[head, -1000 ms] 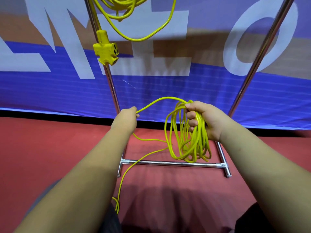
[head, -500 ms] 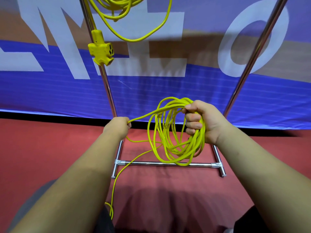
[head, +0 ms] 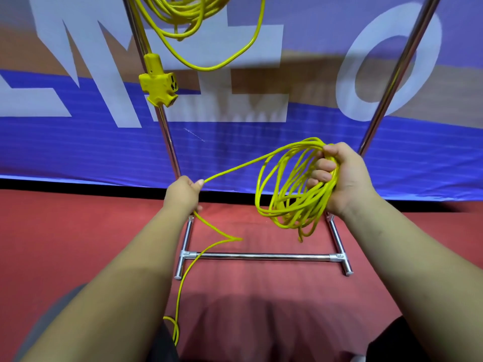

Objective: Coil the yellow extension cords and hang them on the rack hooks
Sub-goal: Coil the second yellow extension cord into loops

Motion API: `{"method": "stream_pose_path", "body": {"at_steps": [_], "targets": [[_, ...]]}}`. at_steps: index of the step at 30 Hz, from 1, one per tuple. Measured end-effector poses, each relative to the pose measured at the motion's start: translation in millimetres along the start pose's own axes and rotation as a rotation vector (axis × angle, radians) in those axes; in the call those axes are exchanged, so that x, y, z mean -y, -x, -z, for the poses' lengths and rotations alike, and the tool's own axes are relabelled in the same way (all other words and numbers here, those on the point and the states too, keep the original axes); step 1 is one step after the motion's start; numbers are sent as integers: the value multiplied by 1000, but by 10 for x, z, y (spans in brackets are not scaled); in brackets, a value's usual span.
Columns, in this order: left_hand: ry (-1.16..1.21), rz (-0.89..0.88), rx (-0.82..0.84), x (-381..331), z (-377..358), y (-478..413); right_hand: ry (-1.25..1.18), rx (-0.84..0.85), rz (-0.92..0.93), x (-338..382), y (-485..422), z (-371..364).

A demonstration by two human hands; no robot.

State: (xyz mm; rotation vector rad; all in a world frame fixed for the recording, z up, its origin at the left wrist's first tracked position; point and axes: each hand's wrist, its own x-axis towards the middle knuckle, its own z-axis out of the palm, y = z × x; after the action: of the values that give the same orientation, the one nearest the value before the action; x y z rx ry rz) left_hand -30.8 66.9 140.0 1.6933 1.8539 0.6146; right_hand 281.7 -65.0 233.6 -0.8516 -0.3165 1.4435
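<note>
Head view finds us partway through coiling a second cord. Our right hand (head: 342,178) grips the coil (head: 285,197), a bundle of yellow loops, with the fingers curled through it and the thumb folded over the top. The bundle hangs in front of the right upright of the rack (head: 261,256), above its base bar. Our left hand (head: 183,192) is closed round the loose cord (head: 235,168), pinching it between thumb and curled fingers just in front of the rack's left upright. From that fist one stretch runs up, nearly taut, to the top of the coil. The rest drops below the fist, kinks sharply inside the rack's foot, crosses the base bar and trails back toward our legs, where it ends in a small loop.

High on the rack a hung cord (head: 183,14) is already in place, and its outlet block (head: 158,86) dangles against the left upright.

We judge the step in hand to be gathering the next loop. That calls for carrying the left fist across to the right hand, laying the stretch in with the other turns, then sliding down the tail for fresh length. The kink will likely need shaking out first. Any free hook sits above what we can see, so the lift to it comes later.
</note>
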Motion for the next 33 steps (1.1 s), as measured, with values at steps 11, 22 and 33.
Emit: {"method": "stream_pose_path", "body": {"at_steps": [11,22,33], "targets": [[-532,-672,448,-367,40,302,267,-150,68,-207,-169,10],[13,-656,574,-667,167,665,596,-77,-82,-624,-124,-118],[80,-561,234,-672,127,638,568,64,-171,-852,-56,-214]]}}
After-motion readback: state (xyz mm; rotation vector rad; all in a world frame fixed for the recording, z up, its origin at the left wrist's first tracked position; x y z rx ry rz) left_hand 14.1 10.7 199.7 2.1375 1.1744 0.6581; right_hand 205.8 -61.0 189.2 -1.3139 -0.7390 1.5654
